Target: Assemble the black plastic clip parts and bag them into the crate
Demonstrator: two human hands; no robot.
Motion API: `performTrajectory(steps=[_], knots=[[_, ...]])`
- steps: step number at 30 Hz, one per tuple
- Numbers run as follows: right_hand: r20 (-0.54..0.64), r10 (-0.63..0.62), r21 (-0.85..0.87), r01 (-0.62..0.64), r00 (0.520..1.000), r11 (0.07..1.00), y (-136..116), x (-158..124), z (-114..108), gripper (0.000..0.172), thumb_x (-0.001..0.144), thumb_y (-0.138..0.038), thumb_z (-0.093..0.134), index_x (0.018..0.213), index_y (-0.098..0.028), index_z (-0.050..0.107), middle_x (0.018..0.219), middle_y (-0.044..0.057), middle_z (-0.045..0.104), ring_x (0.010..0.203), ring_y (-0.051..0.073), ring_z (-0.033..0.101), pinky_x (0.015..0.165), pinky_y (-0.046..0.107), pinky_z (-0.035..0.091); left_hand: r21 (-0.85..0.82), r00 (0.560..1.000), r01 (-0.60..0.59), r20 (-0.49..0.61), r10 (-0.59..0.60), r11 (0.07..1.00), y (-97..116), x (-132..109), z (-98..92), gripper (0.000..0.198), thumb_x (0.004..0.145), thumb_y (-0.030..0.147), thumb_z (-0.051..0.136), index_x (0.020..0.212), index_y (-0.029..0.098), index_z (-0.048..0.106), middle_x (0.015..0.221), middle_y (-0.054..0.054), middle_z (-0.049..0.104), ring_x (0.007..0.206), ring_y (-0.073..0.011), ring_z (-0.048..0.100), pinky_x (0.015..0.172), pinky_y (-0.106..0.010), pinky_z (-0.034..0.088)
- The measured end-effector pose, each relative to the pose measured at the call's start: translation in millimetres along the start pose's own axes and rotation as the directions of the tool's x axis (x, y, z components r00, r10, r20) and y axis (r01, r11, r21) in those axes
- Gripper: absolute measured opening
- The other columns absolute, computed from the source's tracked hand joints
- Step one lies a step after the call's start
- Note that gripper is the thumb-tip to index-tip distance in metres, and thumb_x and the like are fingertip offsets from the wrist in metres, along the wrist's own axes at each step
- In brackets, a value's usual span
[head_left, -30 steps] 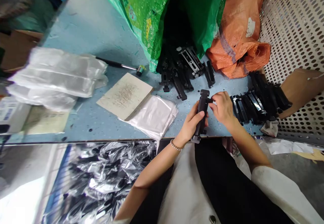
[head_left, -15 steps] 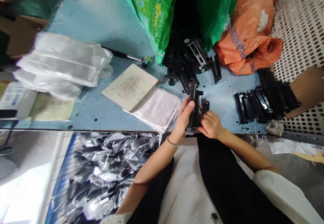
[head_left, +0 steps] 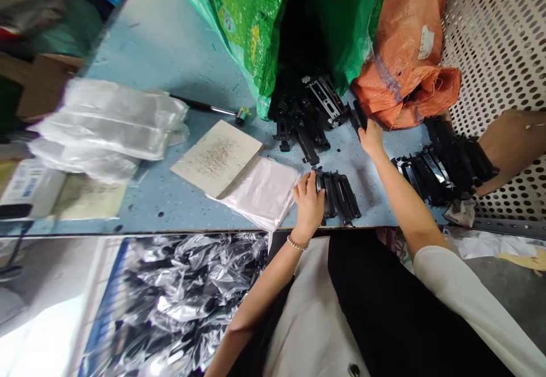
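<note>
My left hand (head_left: 309, 202) is at the left end of a short row of long black plastic parts (head_left: 341, 198) near the table's front edge, its bent fingers closed around the leftmost one. A ring and a beaded bracelet show on that arm. Farther out, my right hand (head_left: 372, 138) grips the near end of a single long black part (head_left: 359, 116), which lies beside the loose pile. That pile of black slotted parts (head_left: 305, 129) spills from the mouth of a green woven bag (head_left: 264, 41); one part shows a shiny metal face (head_left: 326, 99).
An orange sack (head_left: 409, 81) and a perforated panel (head_left: 495, 41) stand at the right, near another group of black parts (head_left: 435, 172). Leftward lie a beige square board (head_left: 217, 158), clear plastic bags (head_left: 273, 189), and a black-handled tool (head_left: 198, 104). Below the table sit plastic-wrapped black items (head_left: 183, 297).
The black part held in both hands now lies in the row at the front edge. My right hand has moved away to a part by the pile. The view has shifted slightly.
</note>
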State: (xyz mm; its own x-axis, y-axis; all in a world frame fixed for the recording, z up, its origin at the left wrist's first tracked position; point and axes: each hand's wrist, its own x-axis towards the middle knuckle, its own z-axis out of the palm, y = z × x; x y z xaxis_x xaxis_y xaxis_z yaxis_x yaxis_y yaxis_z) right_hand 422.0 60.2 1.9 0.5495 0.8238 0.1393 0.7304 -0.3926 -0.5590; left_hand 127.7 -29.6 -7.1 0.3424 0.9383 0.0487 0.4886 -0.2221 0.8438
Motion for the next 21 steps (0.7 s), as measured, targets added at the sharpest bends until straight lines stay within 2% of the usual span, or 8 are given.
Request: performTrajectory(steps=[3, 5, 8, 10, 14, 16, 18, 21], knots=[[-0.053, -0.04, 0.132, 0.047, 0.998, 0.99, -6, -47, -13, 0.038, 0.104, -0.037, 0.035, 0.134, -0.021, 0.051, 0.116, 0.015, 0.062, 0.114, 0.033, 0.056, 0.102, 0.059, 0.044, -0.042, 0.998, -0.057, -0.041, 0.055, 0.998, 12, 7, -9.3, 0.052, 0.095, 0.03, 0.057, 0.144, 0.016, 0.049, 0.147, -0.022, 0.049, 0.143, -0.0344, 0.042, 0.122, -0.059, 0.027], [-0.096, -0.16, 0.114, 0.17, 0.983, 0.979, -26, -103, -30, 0.044, 0.104, -0.04, 0.038, 0.144, -0.023, 0.044, 0.125, 0.016, 0.059, 0.12, 0.034, 0.052, 0.103, 0.06, 0.043, -0.258, 0.998, -0.07, -0.016, 0.068, 0.964, 29, 11, -13.5, 0.061, 0.094, 0.041, 0.06, 0.148, 0.02, 0.043, 0.149, -0.019, 0.048, 0.139, -0.0311, 0.047, 0.119, -0.052, 0.036], [0.027, -0.435, 0.129, 0.428, 0.9, 0.894, -61, -177, -58, 0.051, 0.101, -0.044, 0.048, 0.148, -0.026, 0.043, 0.131, 0.016, 0.054, 0.122, 0.035, 0.051, 0.104, 0.058, 0.044, -0.609, 0.995, 0.087, 0.089, -0.041, 0.788, 55, 18, -17.2, 0.063, 0.091, 0.056, 0.062, 0.144, 0.025, 0.044, 0.14, -0.012, 0.056, 0.121, -0.0247, 0.06, 0.103, -0.039, 0.05], [0.086, -0.525, 0.206, 0.5, 0.847, 0.841, -75, -199, -72, 0.048, 0.101, -0.05, 0.047, 0.144, -0.027, 0.048, 0.128, 0.015, 0.053, 0.12, 0.033, 0.053, 0.1, 0.053, 0.049, -0.711, 0.964, 0.261, 0.222, -0.143, 0.653, 67, 19, -21.8, 0.05, 0.09, 0.057, 0.064, 0.125, 0.023, 0.057, 0.115, -0.007, 0.066, 0.1, -0.0207, 0.066, 0.088, -0.033, 0.055], [-0.048, -0.507, 0.186, 0.506, 0.861, 0.842, -70, -178, -76, 0.039, 0.105, -0.051, 0.034, 0.127, -0.025, 0.054, 0.111, 0.012, 0.058, 0.105, 0.029, 0.055, 0.089, 0.048, 0.049, -0.719, 0.851, 0.511, 0.503, -0.155, 0.472, 74, 10, -36.2, 0.04, 0.08, 0.051, 0.076, 0.099, 0.019, 0.064, 0.075, 0.0, 0.063, 0.066, -0.0134, 0.06, 0.063, -0.025, 0.05], [-0.05, -0.572, 0.095, 0.574, 0.819, 0.813, -64, -158, -68, 0.035, 0.105, -0.051, 0.037, 0.111, -0.024, 0.058, 0.099, 0.01, 0.06, 0.093, 0.027, 0.054, 0.083, 0.046, 0.046, -0.701, 0.808, 0.571, 0.572, -0.142, 0.427, 74, 3, -40.8, 0.042, 0.077, 0.052, 0.079, 0.095, 0.018, 0.062, 0.07, 0.001, 0.062, 0.06, -0.0115, 0.056, 0.057, -0.024, 0.046], [-0.021, -0.634, 0.062, 0.634, 0.773, 0.771, -64, -146, -57, 0.036, 0.105, -0.051, 0.039, 0.093, -0.023, 0.057, 0.086, 0.007, 0.059, 0.082, 0.025, 0.051, 0.077, 0.042, 0.041, -0.7, 0.806, 0.578, 0.571, -0.158, 0.419, 72, -2, -42.3, 0.045, 0.076, 0.054, 0.08, 0.093, 0.018, 0.06, 0.067, 0.002, 0.062, 0.055, -0.0107, 0.053, 0.054, -0.023, 0.043], [0.049, -0.62, 0.18, 0.603, 0.783, 0.777, -77, -149, -47, 0.041, 0.109, -0.043, 0.029, 0.081, -0.023, 0.051, 0.075, 0.004, 0.055, 0.072, 0.021, 0.048, 0.071, 0.036, 0.037, -0.744, 0.868, 0.495, 0.449, -0.214, 0.448, 67, -2, -43.4, 0.045, 0.075, 0.055, 0.082, 0.093, 0.019, 0.061, 0.065, 0.003, 0.061, 0.055, -0.0108, 0.053, 0.054, -0.024, 0.044]])
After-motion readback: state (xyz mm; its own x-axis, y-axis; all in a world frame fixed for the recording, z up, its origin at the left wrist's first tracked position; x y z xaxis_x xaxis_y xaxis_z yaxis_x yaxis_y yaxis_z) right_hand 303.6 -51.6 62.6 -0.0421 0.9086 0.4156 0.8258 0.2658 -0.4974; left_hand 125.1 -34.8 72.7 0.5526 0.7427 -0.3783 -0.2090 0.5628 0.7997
